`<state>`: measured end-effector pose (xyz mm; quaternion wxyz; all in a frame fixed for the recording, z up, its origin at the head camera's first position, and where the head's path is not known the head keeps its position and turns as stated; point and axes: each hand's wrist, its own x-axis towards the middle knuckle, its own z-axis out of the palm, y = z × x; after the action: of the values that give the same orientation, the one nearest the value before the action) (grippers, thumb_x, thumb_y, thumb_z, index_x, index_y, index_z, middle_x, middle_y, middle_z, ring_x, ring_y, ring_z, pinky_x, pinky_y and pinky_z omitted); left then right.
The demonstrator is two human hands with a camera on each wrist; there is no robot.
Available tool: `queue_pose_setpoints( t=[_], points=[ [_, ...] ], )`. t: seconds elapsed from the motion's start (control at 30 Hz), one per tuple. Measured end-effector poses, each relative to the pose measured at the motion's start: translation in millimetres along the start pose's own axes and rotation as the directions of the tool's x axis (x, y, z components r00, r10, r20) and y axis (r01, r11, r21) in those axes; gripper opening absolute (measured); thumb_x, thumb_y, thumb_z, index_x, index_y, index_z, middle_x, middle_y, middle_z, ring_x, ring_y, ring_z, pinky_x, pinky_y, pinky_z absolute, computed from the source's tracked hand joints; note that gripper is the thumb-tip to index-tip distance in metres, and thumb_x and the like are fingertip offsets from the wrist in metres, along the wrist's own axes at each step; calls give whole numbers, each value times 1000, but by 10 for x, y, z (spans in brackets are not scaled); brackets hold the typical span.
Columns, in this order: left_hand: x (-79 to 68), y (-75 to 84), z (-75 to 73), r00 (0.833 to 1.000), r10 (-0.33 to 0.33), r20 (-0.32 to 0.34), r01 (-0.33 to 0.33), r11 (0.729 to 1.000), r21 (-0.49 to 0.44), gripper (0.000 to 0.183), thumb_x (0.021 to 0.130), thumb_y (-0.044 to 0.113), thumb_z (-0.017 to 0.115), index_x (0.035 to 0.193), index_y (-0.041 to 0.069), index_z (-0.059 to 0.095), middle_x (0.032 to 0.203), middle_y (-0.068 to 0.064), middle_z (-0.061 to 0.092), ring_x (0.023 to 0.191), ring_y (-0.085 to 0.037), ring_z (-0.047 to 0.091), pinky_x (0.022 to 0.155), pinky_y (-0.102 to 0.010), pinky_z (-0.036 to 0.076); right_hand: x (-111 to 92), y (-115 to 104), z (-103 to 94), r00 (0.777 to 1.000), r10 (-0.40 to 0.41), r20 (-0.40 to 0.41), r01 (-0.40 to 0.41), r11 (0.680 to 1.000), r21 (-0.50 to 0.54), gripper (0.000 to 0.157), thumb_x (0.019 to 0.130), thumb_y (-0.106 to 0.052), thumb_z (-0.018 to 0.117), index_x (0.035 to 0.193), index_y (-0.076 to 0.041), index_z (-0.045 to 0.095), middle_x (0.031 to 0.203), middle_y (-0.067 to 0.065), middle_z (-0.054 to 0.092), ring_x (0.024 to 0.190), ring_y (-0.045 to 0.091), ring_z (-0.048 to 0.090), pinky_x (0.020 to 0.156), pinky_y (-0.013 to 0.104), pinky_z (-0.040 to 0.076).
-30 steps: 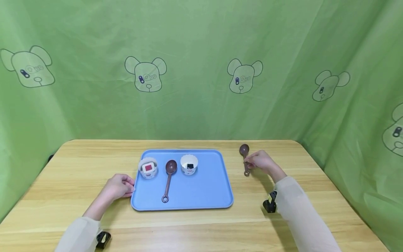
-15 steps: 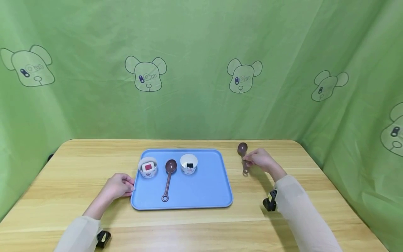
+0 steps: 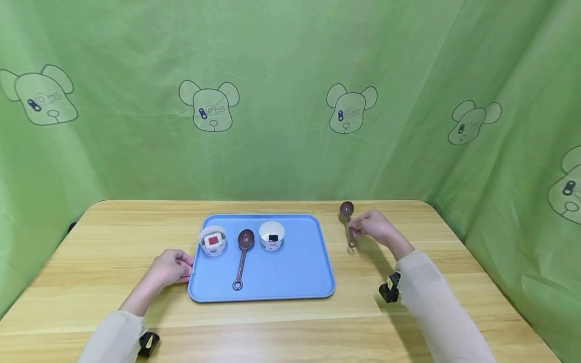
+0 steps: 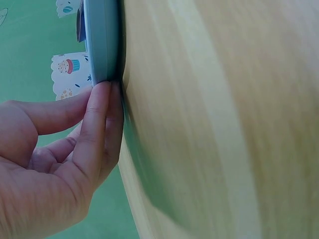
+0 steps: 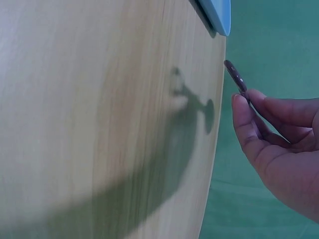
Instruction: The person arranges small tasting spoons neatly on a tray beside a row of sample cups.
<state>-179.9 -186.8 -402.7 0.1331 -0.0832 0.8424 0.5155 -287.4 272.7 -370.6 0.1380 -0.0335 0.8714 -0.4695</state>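
My right hand (image 3: 375, 225) pinches a brown spoon (image 3: 347, 208) by its handle, to the right of the blue tray (image 3: 299, 275). In the right wrist view this spoon (image 5: 235, 75) is apart from the table, and its shadow falls on the wood. My left hand (image 3: 170, 267) pinches the tray's left rim between thumb and fingers, as the left wrist view also shows at the tray's edge (image 4: 103, 45). On the tray lie another brown spoon (image 3: 242, 262), a paper cup (image 3: 215, 250) with a white and red block in it, and a paper cup (image 3: 272, 228) holding a white and black piece.
The wooden table (image 3: 272, 333) carries the tray near its middle. Behind it and to the right hangs a green curtain (image 3: 281, 151) with printed bear heads. A black wrist device (image 3: 389, 288) sits at the right sleeve.
The spoon in my right hand has risen off the table and shifted slightly left and away. My left hand and the tray hold almost the same place.
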Motion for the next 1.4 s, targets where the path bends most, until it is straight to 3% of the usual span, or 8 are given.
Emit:
queue_pose_setpoints(
  t=[0.23,0.57,1.0,1.4],
  points=[
    [1,4,-4,1000,2,0,-2,1000,-10,16,78,-15,53,94,-16,52,74,-15,54,64,-18,56,63,-29,58,-2,-28,3,1000,-6,5,6,1000,13,32,83,13,36,111,23,48,111,34,54,76,15,60,78,28,54],
    [4,5,-5,1000,-1,2,1,1000,-1,16,78,-15,53,94,-15,52,74,-15,55,65,-18,57,63,-30,58,-40,-88,24,1000,2,6,-2,1000,-15,32,83,12,37,111,21,51,112,31,55,79,19,61,85,36,52],
    [13,-15,-6,1000,1,6,-1,1000,-5,16,79,-14,53,95,-15,52,75,-15,55,66,-19,56,63,-29,58,-42,-82,64,999,-33,16,33,999,-1,29,81,15,41,108,23,51,106,33,57,74,15,61,80,32,54],
    [1,-20,-6,1000,-9,10,9,1000,-28,17,79,-15,52,96,-16,52,76,-15,54,66,-19,56,65,-30,58,-69,-122,117,999,-32,18,33,999,-36,37,73,19,38,107,22,52,106,31,58,77,20,62,82,35,53]
  ],
)
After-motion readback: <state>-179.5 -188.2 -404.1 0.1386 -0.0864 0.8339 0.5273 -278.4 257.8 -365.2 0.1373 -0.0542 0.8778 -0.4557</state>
